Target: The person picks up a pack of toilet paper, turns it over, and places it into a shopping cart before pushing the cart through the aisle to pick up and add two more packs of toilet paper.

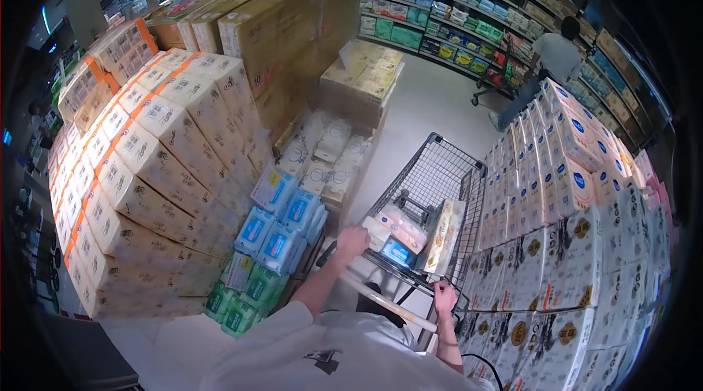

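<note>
A wire shopping cart [432,143] stands in front of me, its pale handle bar [388,304] crossing close to my body. My left hand [353,242] is closed at the cart's left rear corner, beside the black end piece of the handle. At the right rear corner, my right hand [443,297] has its fingers curled on the cart's edge; what lies under them is partly hidden. Inside the basket are a pink-and-white tissue pack [403,227], a blue-and-white pack [398,252] and a long cream-coloured pack [445,236].
Stacked tissue packs [161,149] and blue wipes packs [278,241] flank the left side. Tall tissue stacks [542,259] line the right, close to the cart. Ahead, a person [556,54] stands beside another cart [505,72], near stocked shelves [461,17]. Pale floor [432,98] runs between.
</note>
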{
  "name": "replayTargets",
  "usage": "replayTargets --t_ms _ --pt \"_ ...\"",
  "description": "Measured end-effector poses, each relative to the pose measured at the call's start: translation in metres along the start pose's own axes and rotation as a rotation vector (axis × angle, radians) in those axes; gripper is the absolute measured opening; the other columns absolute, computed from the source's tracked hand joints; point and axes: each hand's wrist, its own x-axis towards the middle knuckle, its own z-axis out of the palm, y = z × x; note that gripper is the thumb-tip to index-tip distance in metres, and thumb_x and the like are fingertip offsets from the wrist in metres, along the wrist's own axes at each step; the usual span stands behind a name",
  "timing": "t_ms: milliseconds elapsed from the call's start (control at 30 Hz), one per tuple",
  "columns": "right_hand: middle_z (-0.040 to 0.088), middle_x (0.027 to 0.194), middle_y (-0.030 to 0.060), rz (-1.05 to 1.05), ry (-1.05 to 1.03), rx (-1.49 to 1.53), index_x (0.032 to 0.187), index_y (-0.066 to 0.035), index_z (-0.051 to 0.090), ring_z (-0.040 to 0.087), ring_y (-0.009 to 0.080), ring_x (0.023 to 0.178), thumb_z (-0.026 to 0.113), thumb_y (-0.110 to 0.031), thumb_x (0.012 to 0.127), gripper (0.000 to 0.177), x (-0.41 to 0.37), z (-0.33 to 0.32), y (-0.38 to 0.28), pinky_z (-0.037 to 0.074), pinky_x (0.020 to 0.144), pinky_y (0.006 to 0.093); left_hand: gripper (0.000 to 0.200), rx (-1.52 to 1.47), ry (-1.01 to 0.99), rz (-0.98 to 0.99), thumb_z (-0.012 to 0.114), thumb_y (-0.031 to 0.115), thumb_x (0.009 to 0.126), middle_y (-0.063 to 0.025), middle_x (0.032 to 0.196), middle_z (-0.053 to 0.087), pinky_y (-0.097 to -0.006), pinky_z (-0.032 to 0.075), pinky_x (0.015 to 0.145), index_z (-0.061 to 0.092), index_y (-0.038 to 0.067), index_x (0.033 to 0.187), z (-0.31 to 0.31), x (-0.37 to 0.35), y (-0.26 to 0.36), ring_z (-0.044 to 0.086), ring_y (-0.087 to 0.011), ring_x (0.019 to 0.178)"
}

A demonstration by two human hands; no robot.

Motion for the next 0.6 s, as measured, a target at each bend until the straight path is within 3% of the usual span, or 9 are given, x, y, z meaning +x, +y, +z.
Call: replayTargets --t_ms 267,367,600 --pt "0.073 0.088 0.0103 -0.041 -0.03 0.024 0.093 -0.022 0.078 0.069 0.03 0.088 0.05 -0.042 0.089 0.034 0.1 -0.012 -0.011 0.052 0.08 0.0389 0.026 -0.006 0.017 -0.051 0.055 0.028 0.086 -0.0098 0.083 0.07 -0.0426 0.054 0.075 0.071 0.007 0.083 0.018 0.085 0.005 0.066 -0.0272 0.087" --pt "0.073 0.086 0.0108 -0.05 -0.042 0.029 0.092 -0.021 0.078 0.069 0.0299 0.086 0.05 -0.042 0.09 0.035 0.14 -0.014 -0.013 0.052 0.078 0.0388 0.026 -0.004 0.076 -0.083 0.054 0.025 0.085 -0.0114 0.085 0.069 -0.042 0.056 0.069 0.071 0.007 0.078 0.029 0.117 0.006 0.068 -0.0284 0.081" --pt "0.071 0.084 0.014 -0.11 -0.026 -0.018 0.092 -0.021 0.079 0.069 0.0308 0.086 0.051 -0.042 0.09 0.034 0.226 -0.021 -0.019 0.052 0.078 0.0378 0.027 0.003 -0.018 -0.145 0.056 0.03 0.087 -0.0094 0.089 0.071 -0.0419 0.054 0.08 0.073 0.009 0.087 0.016 0.187 0.022 0.066 -0.0267 0.092"
